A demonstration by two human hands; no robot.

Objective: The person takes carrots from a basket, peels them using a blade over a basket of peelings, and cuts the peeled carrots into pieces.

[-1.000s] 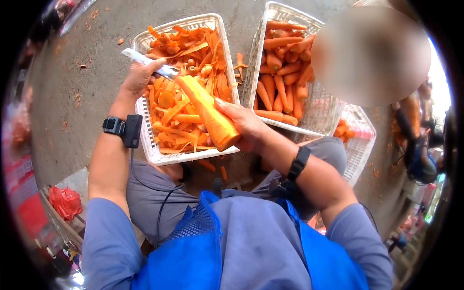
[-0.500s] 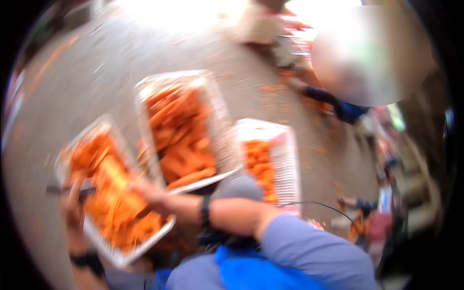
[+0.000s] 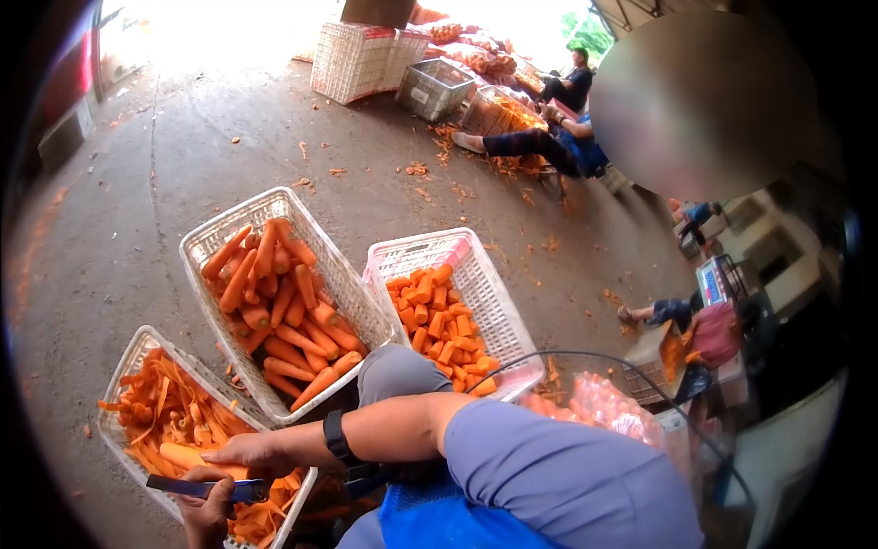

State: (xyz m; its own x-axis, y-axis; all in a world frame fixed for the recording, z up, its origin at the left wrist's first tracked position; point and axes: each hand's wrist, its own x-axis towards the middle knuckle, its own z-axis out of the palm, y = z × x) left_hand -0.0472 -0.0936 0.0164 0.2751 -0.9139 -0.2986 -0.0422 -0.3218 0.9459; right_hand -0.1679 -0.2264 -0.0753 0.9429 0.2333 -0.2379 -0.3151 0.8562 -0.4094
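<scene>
The carrot crate point(image 3: 346, 274) stands between the peelings crate point(image 3: 207, 377) and chunk crate point(image 3: 487, 295); what look like bags point(image 3: 608, 409) lie right.

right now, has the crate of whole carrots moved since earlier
No, not noticeably: the crate of whole carrots still sits between the peelings crate and the crate of cut pieces; only the view turned.

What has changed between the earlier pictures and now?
The view swung to the person's right, bringing most of the cut-carrot crate into sight. The left hand brought the peeling tool from the far end of the carrot to its near side. The right hand still grips the carrot over the peelings crate; neither grip looks released.
</scene>
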